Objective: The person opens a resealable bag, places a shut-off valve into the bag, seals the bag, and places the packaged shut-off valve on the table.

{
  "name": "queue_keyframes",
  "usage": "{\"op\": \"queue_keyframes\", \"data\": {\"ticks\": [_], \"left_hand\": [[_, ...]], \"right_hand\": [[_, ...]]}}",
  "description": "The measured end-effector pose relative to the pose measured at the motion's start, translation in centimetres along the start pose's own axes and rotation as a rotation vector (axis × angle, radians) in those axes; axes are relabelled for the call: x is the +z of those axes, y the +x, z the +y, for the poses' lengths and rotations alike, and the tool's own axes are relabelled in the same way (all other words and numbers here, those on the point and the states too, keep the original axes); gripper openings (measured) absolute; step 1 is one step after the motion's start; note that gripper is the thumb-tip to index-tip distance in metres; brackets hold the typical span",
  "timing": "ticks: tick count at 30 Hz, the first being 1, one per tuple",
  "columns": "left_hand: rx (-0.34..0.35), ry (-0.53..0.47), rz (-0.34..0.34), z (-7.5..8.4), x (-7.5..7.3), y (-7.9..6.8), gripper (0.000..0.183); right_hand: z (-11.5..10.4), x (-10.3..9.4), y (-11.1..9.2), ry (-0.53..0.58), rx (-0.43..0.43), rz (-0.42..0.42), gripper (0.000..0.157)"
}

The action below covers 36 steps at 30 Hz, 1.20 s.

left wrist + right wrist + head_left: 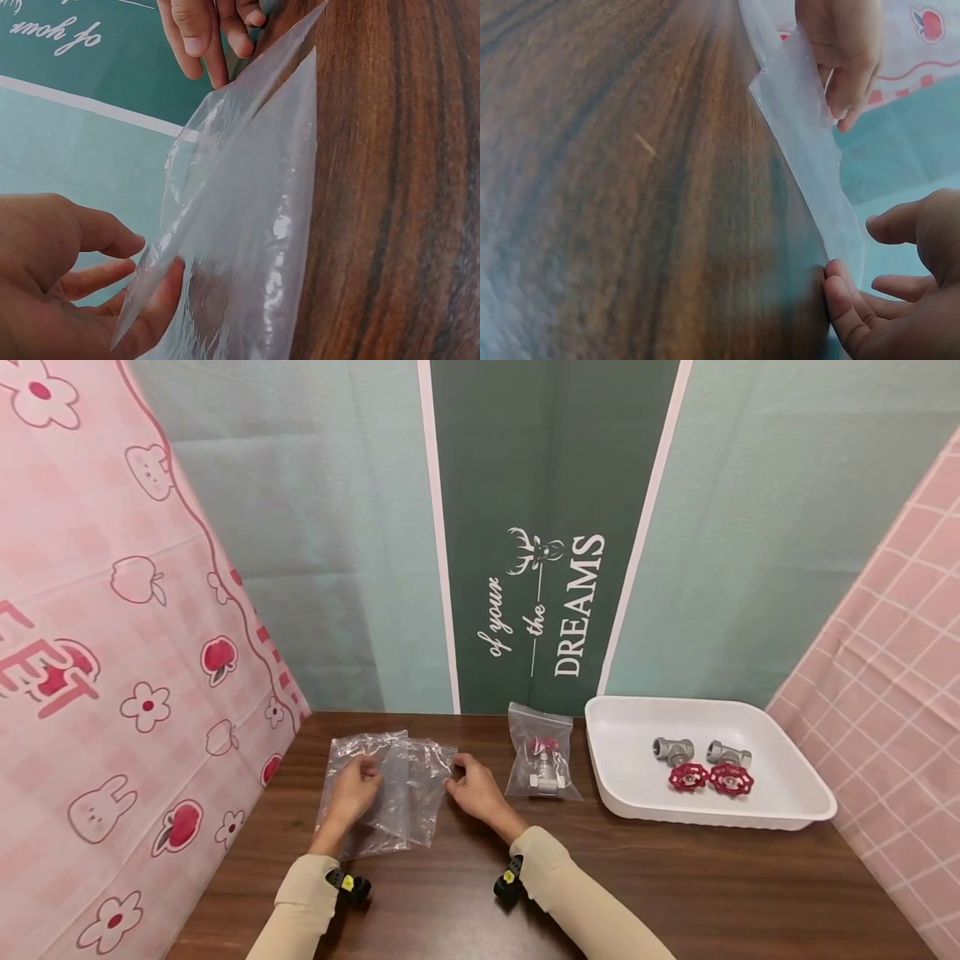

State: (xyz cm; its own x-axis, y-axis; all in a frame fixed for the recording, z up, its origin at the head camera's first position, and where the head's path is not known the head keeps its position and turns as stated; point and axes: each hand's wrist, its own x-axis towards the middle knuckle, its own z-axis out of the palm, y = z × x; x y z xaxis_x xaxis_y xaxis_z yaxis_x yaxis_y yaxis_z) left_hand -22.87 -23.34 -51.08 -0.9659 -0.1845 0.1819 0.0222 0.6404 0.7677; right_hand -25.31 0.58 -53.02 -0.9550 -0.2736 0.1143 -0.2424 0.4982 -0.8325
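Two clear plastic bags lie overlapping on the brown table, the upper bag (431,777) partly over the lower bag (345,752). My left hand (356,793) is over the left part of the bags, fingers loosely bent. In the left wrist view a bag edge stands between its parted thumb and fingers. At the upper bag's right edge is my right hand (477,789). Its fingertips (840,289) touch that edge, while the thumb stays apart in the right wrist view. Nothing shows inside these two bags.
Right of my right hand, a zip bag (528,735) holds a metal valve with a red handwheel. Farther right, a white tray (622,793) contains two metal valves (677,748) with red handwheels. A printed curtain (360,568) hangs behind the table.
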Motion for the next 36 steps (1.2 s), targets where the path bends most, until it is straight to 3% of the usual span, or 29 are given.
{"op": "queue_keyframes", "data": {"ticks": [8,17,27,36], "left_hand": [[-0.084,-0.040,-0.021,-0.2,0.0,0.1,0.040],[-0.090,-0.162,-0.059,0.0,0.0,-0.2,0.043],[-0.141,-0.266,-0.105,-0.4,0.3,-0.2,0.048],[-0.153,-0.343,-0.131,-0.4,0.5,-0.4,0.051]], "right_hand": [[0.4,0.2,0.0,0.088,-0.029,0.003,0.048],[1.0,0.5,0.4,0.217,-0.067,0.025,0.048],[0.9,0.1,0.4,0.492,0.017,0.026,0.048],[0.7,-0.1,0.4,0.527,0.076,0.052,0.056]]}}
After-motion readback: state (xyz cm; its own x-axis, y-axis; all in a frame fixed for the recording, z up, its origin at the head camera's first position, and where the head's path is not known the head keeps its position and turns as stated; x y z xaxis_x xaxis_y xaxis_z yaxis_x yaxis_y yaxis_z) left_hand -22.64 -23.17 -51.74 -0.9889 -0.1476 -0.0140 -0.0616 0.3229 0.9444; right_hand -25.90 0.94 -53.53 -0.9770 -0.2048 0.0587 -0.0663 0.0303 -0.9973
